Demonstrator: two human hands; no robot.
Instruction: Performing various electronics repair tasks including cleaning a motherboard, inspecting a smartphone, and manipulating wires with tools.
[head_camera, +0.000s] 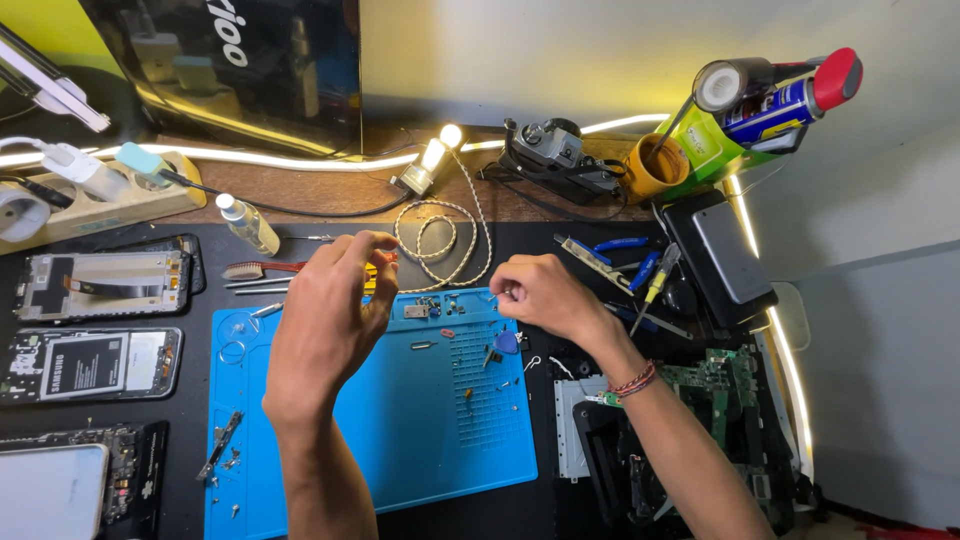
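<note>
We note an electronics repair bench: a blue silicone work mat (420, 440) with loose screws lies mid-tabletop, opened phones (95, 360) sit along the left edge, a bare green circuit board (715, 385) at the right, and pliers (620, 255) and a spray can (790, 95) toward the far right corner.

Table (560, 505), dark top: blue work mat (400, 440), opened phones (90, 365), green circuit board (725, 385), pliers (610, 255), braided cable (445, 240), small bottle (250, 225).

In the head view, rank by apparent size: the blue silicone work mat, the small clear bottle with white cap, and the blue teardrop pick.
1. Blue silicone work mat, by far the largest.
2. Small clear bottle with white cap.
3. Blue teardrop pick, smallest.
All lie on one table, so nearness barely affects the order.
</note>
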